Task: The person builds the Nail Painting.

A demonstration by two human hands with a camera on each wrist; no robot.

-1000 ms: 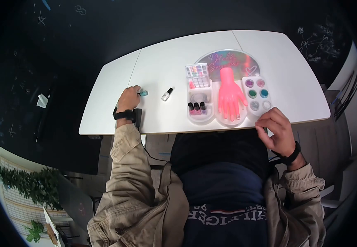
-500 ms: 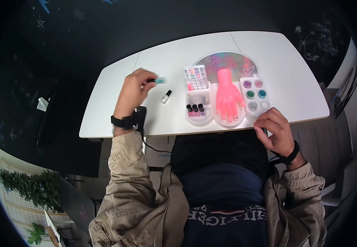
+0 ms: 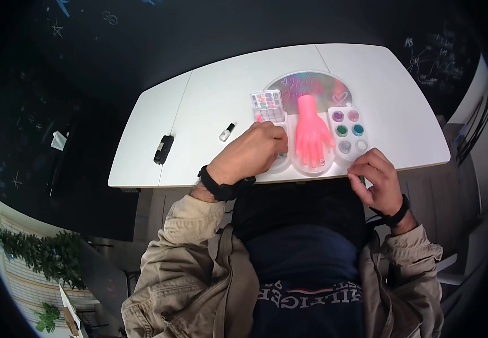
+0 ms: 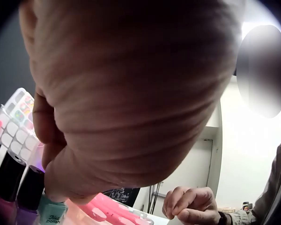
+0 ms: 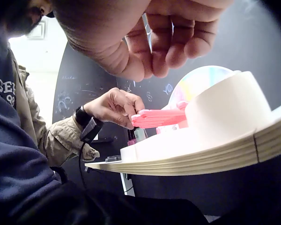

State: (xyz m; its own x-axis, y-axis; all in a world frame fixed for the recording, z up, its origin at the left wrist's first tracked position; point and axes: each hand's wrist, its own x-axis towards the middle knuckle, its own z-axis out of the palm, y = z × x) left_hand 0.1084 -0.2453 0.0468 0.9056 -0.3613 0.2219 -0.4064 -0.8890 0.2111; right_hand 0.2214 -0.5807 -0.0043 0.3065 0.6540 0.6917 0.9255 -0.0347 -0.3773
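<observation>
My left hand (image 3: 250, 151) reaches over the left section of the white nail kit tray (image 3: 282, 168). Its fingertips pinch the top of a teal nail polish bottle (image 4: 52, 213), which stands beside dark-capped polish bottles (image 4: 31, 190) in the left wrist view. From the head view, the hand hides these bottles. In the tray's middle lies a pink model hand (image 3: 311, 135), fingers toward me. My right hand (image 3: 378, 179) hangs loosely curled at the table's front edge, near the tray's right section, and holds nothing.
A nail polish bottle with a black cap (image 3: 227, 132) lies on the white table (image 3: 221, 90), left of the tray. Farther left is a small black device (image 3: 164, 150). Glitter pots (image 3: 342, 130) fill the right section, and a clear box of nails (image 3: 267, 104) leans open behind my left hand.
My left hand has picked up the teal bottle at the table's left side and carried it right, to the tray's left section. My right hand has stayed put.
</observation>
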